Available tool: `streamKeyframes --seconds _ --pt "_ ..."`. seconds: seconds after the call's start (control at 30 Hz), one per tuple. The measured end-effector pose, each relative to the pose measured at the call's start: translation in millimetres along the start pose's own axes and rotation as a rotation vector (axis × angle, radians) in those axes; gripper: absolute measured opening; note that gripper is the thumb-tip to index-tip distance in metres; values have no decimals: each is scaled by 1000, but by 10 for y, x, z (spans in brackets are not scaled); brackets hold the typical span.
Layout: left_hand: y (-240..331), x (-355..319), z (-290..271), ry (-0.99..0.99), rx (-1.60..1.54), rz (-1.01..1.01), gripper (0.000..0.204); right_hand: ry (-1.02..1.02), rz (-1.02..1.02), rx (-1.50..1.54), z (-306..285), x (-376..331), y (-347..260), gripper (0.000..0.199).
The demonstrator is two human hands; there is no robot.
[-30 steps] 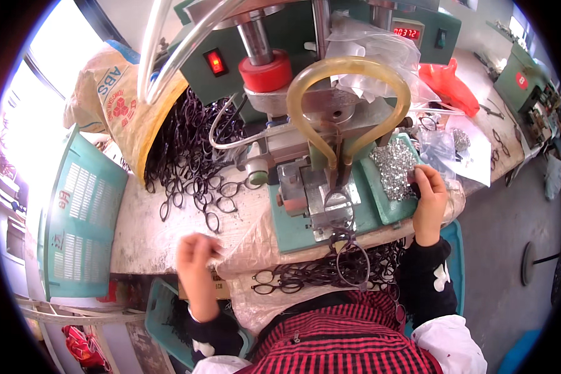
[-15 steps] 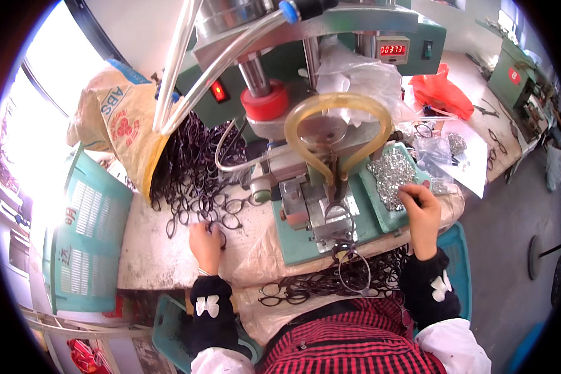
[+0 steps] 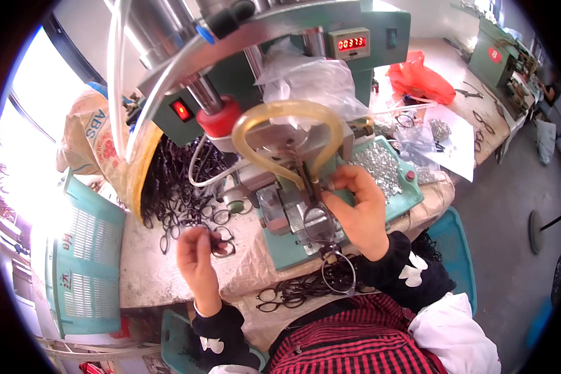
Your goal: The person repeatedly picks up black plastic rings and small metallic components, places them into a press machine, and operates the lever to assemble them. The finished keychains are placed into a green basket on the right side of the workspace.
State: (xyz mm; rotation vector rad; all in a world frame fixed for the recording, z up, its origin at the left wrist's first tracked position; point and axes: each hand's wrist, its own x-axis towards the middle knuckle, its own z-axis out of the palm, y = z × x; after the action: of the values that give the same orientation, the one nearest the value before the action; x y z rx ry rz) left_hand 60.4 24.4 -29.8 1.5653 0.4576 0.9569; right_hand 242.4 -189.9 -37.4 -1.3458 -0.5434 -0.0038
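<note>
My left hand point(image 3: 196, 255) is closed on a dark eyeglass frame point(image 3: 225, 249), in front of the pile of similar frames. At the press my right hand point(image 3: 360, 212) reaches in from the right, thumb and fingers pinched beside the narrow tip under the yellow hose. Whatever those fingers hold is too small or hidden to make out. Another eyeglass frame sits at the metal fixture point(image 3: 291, 209), one rim point(image 3: 318, 222) against it and the other rim point(image 3: 338, 272) hanging over the front edge. To the right of the fixture, a green tray point(image 3: 405, 201) holds many tiny silvery metal parts point(image 3: 375, 162).
Dark frames point(image 3: 174, 171) spill from a woven sack point(image 3: 93, 128) at the left. A turquoise basket point(image 3: 90, 249) stands beside it. The yellow hose point(image 3: 287, 109) loops over the fixture. More frames point(image 3: 293, 293) lie along my lap. A red plastic bag point(image 3: 421, 81) lies behind.
My right hand has moved left from the tray of metal parts to the press tip. My left hand has drawn slightly back from the pile with a frame. The whole view has shifted.
</note>
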Motion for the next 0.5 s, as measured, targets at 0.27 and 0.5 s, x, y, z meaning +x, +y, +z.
streamKeyframes --seconds 0.27,0.5 --pt "732 198 740 -142 97 662 19 -75 255 377 142 -27 -252 39" --pt "611 0 727 -342 144 720 6 -195 140 77 -19 -100 -621 45"
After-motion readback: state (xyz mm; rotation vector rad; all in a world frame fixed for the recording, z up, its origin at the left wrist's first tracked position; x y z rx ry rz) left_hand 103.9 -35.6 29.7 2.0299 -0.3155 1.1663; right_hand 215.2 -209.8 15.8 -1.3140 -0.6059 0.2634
